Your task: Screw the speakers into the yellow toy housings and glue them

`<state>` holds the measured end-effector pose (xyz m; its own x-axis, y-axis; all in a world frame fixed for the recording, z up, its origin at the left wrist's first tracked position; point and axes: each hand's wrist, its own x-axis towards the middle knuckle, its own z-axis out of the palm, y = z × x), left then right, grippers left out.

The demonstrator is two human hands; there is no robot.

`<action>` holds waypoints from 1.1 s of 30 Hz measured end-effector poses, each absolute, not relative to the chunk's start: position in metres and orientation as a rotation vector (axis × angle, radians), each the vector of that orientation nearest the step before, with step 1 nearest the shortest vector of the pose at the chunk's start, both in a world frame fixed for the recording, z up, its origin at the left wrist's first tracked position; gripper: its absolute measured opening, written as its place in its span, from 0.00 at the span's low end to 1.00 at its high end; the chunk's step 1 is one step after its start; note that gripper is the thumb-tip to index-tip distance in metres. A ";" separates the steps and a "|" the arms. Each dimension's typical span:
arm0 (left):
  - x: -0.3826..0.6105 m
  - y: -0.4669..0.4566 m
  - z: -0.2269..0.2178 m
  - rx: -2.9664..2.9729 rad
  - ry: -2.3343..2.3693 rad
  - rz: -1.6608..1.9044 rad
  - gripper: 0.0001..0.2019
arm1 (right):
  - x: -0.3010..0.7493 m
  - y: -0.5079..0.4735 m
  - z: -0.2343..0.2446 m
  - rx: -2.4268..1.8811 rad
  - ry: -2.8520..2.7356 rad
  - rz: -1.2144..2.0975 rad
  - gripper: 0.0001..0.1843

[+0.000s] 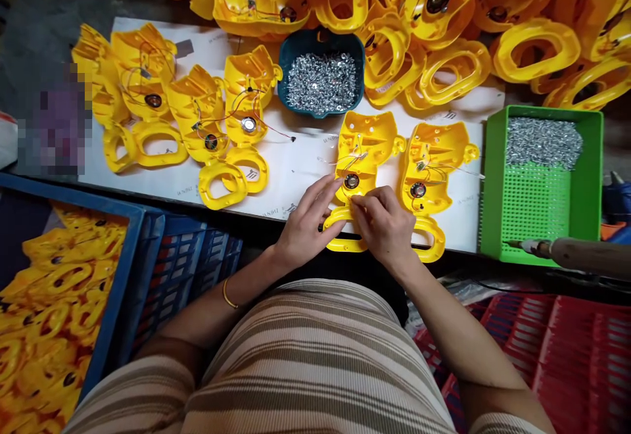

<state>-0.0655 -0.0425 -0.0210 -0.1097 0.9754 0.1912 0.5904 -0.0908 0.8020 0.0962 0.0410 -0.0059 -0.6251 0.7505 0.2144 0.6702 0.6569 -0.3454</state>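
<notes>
In front of me lies a yellow plastic housing half (365,141) with a loop handle, its hollow side up, holding thin wires and a small round speaker (351,181). My left hand (311,217) steadies its lower left side, fingers stretched along the edge and thumb across the handle. At the housing's lower end, just below the speaker, my right hand (383,222) is closed in a pinch; what sits between the fingertips is too small to make out. A second wired housing half (431,158) lies to the right, its handle partly behind my right hand.
A dark teal bin (322,113) of small metal parts stands behind the housing. At right is a green basket (539,255) with more metal parts; a tool with a metal tip (566,250) extends over it. More yellow housings (197,102) lie left and behind. Blue crates (133,243) and red crates (566,348) flank me.
</notes>
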 end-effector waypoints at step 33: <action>-0.082 0.043 0.001 2.078 2.045 0.821 0.06 | 0.086 0.105 0.024 -1.327 -2.694 0.261 0.16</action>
